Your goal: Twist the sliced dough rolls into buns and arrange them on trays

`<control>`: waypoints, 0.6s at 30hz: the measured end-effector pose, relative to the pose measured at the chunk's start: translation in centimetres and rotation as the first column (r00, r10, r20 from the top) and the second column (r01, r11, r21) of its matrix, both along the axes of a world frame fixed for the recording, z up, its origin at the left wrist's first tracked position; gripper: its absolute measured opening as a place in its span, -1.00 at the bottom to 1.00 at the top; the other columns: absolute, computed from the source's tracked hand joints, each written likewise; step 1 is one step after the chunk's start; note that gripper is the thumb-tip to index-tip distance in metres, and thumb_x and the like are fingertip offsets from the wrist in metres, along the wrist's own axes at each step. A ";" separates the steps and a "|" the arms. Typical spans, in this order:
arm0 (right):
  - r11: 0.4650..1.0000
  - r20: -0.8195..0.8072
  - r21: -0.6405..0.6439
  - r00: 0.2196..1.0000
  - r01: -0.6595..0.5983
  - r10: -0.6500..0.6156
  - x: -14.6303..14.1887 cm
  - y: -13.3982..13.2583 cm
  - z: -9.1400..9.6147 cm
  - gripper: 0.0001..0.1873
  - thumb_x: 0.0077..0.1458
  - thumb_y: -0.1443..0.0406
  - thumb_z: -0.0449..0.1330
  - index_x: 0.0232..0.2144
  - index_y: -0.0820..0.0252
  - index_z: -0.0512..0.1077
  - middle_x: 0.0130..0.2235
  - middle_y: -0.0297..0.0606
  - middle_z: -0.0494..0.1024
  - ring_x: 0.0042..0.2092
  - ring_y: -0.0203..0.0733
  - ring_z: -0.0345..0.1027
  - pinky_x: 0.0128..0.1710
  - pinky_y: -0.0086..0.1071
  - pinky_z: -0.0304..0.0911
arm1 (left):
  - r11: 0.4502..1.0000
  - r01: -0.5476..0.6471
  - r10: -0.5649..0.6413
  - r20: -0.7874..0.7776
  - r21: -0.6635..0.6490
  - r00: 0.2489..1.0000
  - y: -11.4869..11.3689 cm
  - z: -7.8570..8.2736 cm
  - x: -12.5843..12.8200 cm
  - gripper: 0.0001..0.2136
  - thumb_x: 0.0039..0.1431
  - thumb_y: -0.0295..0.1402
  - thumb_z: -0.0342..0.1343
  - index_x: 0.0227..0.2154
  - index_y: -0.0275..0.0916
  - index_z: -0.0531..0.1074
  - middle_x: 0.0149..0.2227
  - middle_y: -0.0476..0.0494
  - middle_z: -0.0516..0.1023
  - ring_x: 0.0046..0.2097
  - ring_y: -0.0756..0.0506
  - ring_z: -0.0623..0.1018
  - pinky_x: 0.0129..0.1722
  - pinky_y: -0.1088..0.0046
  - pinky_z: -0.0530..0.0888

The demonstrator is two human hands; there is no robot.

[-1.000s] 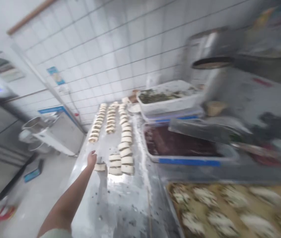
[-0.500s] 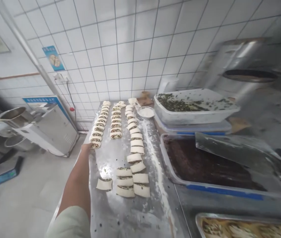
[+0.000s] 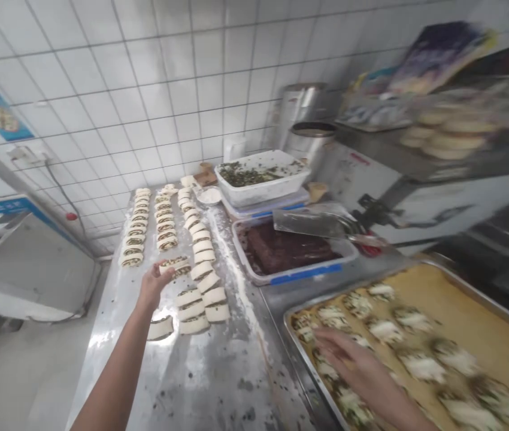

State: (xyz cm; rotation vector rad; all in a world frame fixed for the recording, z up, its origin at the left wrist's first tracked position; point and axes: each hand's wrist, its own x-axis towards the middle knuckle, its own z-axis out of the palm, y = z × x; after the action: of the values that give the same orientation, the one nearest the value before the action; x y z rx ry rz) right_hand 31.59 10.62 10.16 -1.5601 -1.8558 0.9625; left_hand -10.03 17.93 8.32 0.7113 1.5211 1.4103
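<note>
Your left hand (image 3: 152, 287) reaches out over the stainless steel table (image 3: 191, 383); its left fingers (image 3: 159, 269) are curled and touch a sliced dough spiral (image 3: 177, 266), though you cannot tell how firm the hold is; that slice sits at the near end of the rows, tilted and just beside a stack of slices (image 3: 196, 281); another slice (image 3: 160, 328) lies flat just below your wrist; your right hand (image 3: 353, 365) is blurred and spread open over a metal baking tray (image 3: 461, 299); its right fingers (image 3: 326, 341) are extended and hold nothing you can make out, right at the filled dough pieces (image 3: 357, 304) on the tray, and you cannot tell whether they touch one; farther along the table run long rows of dough spirals (image 3: 164, 221), with a white streak of flour (image 3: 232, 269) alongside them; beyond that sit a small bowl of flour (image 3: 209, 195), a plastic tub of green filling (image 3: 258, 179) and a blue-trimmed tray of dark paste (image 3: 281, 251), with a clear scraper (image 3: 308, 222) lying across it; white wall tiles (image 3: 147, 120) rise behind the table.
</note>
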 end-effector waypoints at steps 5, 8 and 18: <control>0.967 -0.533 -0.202 0.846 -0.153 0.023 -3.5 -0.7 2.5 -0.37 -0.08 0.20 0.21 0.06 0.05 0.14 0.09 -0.11 0.26 -0.13 -0.16 0.38 -0.15 -0.23 0.33 | 0.884 0.458 -0.451 0.427 0.092 0.784 -6.3 4.8 13.0 -0.55 -0.11 -0.31 0.24 -0.11 -0.27 0.32 -0.19 -0.19 0.50 -0.18 -0.12 0.51 -0.17 0.38 0.43; 0.970 -0.650 -0.211 0.758 -0.118 -0.049 -2.8 -1.0 4.1 -0.46 -0.16 0.24 0.28 -0.07 0.14 0.29 -0.12 -0.19 0.46 -0.20 -0.19 0.41 -0.18 -0.28 0.33 | 0.856 0.508 -0.487 0.487 0.098 0.725 -9.2 6.3 18.4 -0.56 -0.09 -0.33 0.23 -0.10 -0.23 0.33 -0.14 -0.17 0.49 -0.12 -0.12 0.49 -0.14 0.38 0.43; 0.981 -0.643 0.166 0.765 0.099 0.032 7.7 -5.5 7.3 -0.87 -0.01 0.27 0.21 -0.36 0.16 0.48 -0.20 -0.20 0.47 -0.14 -0.20 0.34 -0.18 -0.33 0.29 | 0.673 0.736 -0.565 0.589 -0.077 0.578 -12.9 8.0 26.7 -0.70 -0.07 -0.42 0.22 -0.19 -0.29 0.43 -0.18 -0.19 0.53 -0.23 -0.06 0.54 -0.23 0.49 0.47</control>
State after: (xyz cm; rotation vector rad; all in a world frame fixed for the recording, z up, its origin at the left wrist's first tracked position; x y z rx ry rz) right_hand 39.25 5.15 17.48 -0.9610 -1.3652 1.0918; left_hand 16.63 5.02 16.29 0.5420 0.8495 0.6590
